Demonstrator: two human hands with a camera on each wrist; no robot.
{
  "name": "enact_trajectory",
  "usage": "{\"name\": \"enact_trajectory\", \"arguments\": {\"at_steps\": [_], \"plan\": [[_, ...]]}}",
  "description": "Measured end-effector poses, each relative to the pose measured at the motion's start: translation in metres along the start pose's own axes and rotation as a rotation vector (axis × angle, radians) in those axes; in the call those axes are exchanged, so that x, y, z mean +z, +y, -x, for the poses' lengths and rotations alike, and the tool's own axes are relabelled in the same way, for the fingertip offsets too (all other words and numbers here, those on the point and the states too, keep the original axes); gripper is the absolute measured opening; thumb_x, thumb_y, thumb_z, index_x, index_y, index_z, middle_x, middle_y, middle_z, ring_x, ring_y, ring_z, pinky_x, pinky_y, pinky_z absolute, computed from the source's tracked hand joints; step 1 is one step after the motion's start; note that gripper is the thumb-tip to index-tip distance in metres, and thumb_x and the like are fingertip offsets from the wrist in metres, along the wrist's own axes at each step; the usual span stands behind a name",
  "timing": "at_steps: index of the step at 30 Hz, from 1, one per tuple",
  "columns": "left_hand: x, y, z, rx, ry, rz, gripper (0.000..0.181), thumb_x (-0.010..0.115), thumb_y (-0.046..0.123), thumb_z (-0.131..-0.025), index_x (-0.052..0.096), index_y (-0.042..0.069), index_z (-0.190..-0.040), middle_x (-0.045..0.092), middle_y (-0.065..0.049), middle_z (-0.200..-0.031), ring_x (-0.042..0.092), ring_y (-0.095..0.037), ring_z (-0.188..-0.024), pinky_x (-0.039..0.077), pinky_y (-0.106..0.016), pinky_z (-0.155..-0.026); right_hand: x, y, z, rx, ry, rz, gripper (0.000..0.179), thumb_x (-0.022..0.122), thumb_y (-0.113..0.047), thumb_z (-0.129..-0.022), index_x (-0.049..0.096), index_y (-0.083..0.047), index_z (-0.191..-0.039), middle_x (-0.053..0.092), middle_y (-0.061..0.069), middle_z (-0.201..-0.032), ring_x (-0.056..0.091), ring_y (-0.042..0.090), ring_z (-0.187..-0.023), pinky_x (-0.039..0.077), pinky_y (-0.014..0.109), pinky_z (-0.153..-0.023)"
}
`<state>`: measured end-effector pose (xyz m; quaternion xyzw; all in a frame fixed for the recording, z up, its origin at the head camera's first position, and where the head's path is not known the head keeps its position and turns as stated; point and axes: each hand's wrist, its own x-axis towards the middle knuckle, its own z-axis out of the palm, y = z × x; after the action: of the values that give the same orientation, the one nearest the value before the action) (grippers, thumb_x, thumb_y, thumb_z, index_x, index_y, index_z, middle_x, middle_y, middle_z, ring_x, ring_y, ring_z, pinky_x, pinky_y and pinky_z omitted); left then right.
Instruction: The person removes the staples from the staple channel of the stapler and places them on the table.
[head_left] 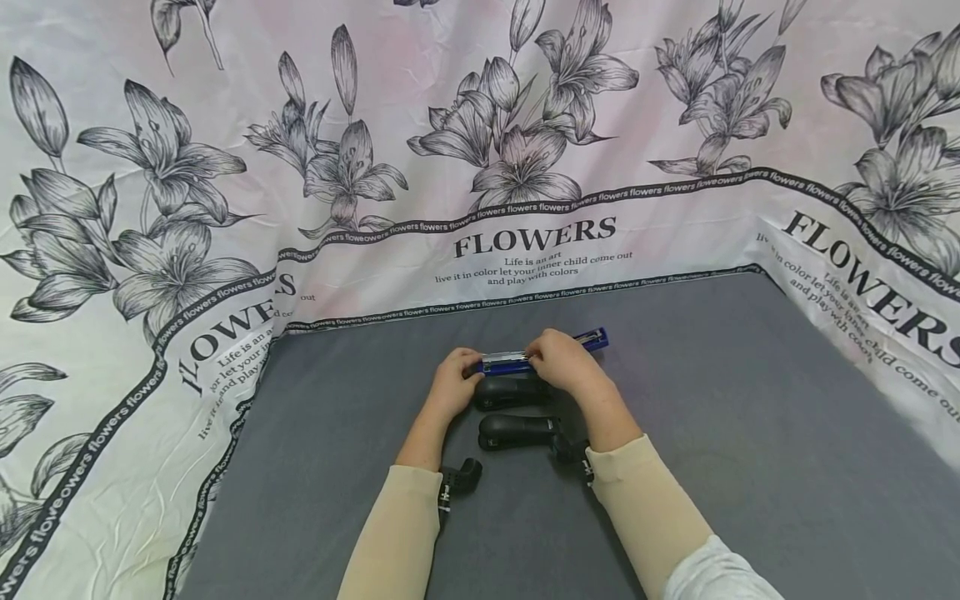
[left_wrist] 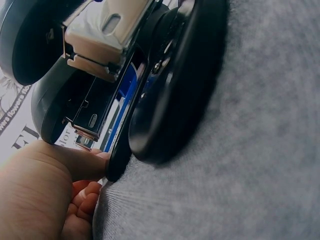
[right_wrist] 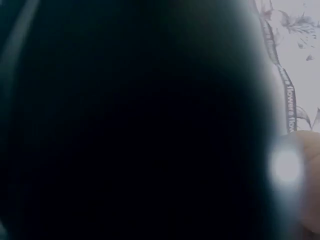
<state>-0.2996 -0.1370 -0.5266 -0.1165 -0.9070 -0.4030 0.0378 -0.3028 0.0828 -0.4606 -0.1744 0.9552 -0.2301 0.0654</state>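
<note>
In the head view, the left hand [head_left: 455, 379] pinches the left end of a blue stapler [head_left: 504, 367], thumb near curled fingers; the right hand [head_left: 564, 360] grips its middle. The stapler lies beyond two black staplers [head_left: 517, 432], its long axis running left to right, right end slanting away. The left wrist view shows its blue edge behind the black ones. The right wrist view is mostly dark; I cannot tell that grip there.
</note>
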Motion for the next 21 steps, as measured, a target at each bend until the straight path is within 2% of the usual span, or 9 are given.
{"name": "enact_trajectory", "arguments": {"at_steps": [6,16,21], "plan": [[0.001,0.0,0.0,-0.013,-0.006,0.01,0.034,0.068,0.0,-0.097,0.068,-0.003,-0.131,0.062,-0.011,-0.127,0.059,-0.025,-0.102,0.05,-0.042,-0.089,0.009,-0.002,-0.002,-0.013,0.016,0.06,0.025,0.061,-0.013,-0.103,0.075,-0.004,-0.122,0.064,0.015,-0.116,0.064,0.032,-0.108,0.052,0.049,-0.093],[0.0,0.0,0.001,0.002,0.005,0.007,0.034,0.069,-0.001,-0.096,0.068,-0.004,-0.13,0.062,-0.012,-0.126,0.06,-0.026,-0.103,0.05,-0.043,-0.089,0.013,-0.002,-0.002,0.015,0.072,-0.016,0.025,0.064,-0.017,-0.103,0.076,-0.004,-0.12,0.066,0.015,-0.118,0.064,0.032,-0.109,0.051,0.05,-0.093],[0.0,0.0,0.0,-0.004,0.009,0.01,0.033,0.069,-0.001,-0.096,0.068,-0.004,-0.129,0.062,-0.012,-0.126,0.059,-0.025,-0.102,0.05,-0.043,-0.089,0.014,-0.002,-0.004,0.044,0.118,-0.061,0.024,0.068,-0.023,-0.101,0.078,-0.007,-0.116,0.071,0.011,-0.114,0.067,0.028,-0.102,0.054,0.047,-0.087]]}}
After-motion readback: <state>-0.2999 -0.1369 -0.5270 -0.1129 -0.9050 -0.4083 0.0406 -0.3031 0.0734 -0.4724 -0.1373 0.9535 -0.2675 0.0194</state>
